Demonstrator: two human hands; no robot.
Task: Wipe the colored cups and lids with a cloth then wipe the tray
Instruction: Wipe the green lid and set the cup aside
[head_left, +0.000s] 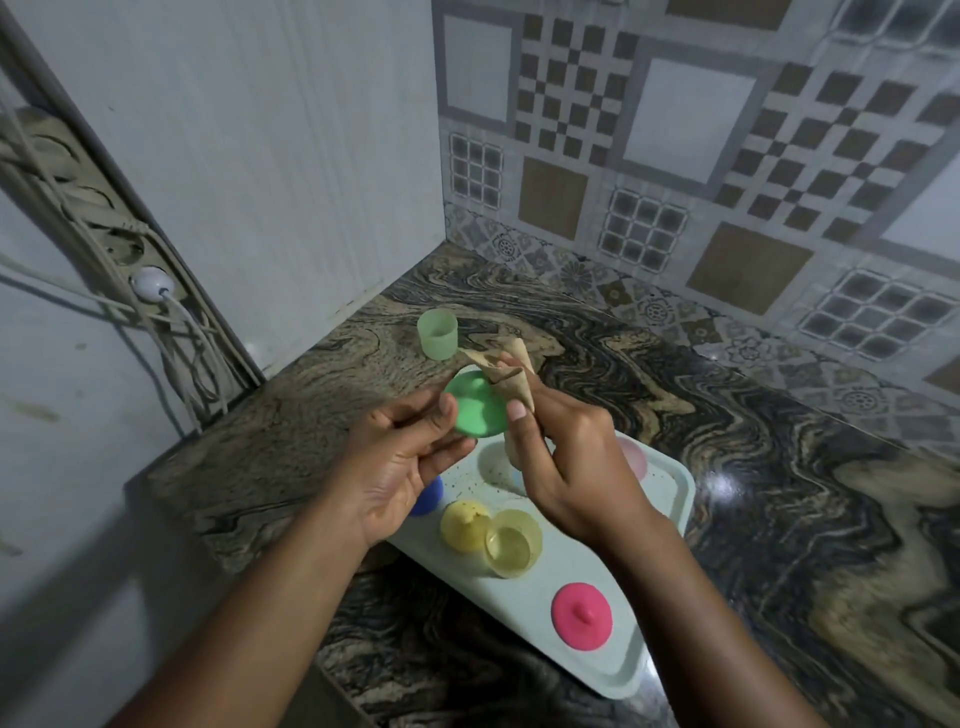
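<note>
My left hand (400, 462) holds a round green lid (475, 402) by its edge, above the far end of the pale tray (618, 670). Against the lid's right side, my right hand (561, 462) presses a crumpled beige cloth (506, 371). A green cup (437, 333) stands upright on the counter beyond the hands. On the tray lie a yellow lid (462, 525), a yellow cup (514, 543) on its side, a pink lid (582, 616), a blue piece (428, 499) half hidden under my left hand, and a pale pink piece (634, 457) behind my right hand.
The tray sits on a marbled dark counter (753, 415) in a corner, with a white panel on the left and patterned tiles at the back. A power strip with a white plug (151, 283) and cables hangs on the left wall. Specks dot the tray's far end.
</note>
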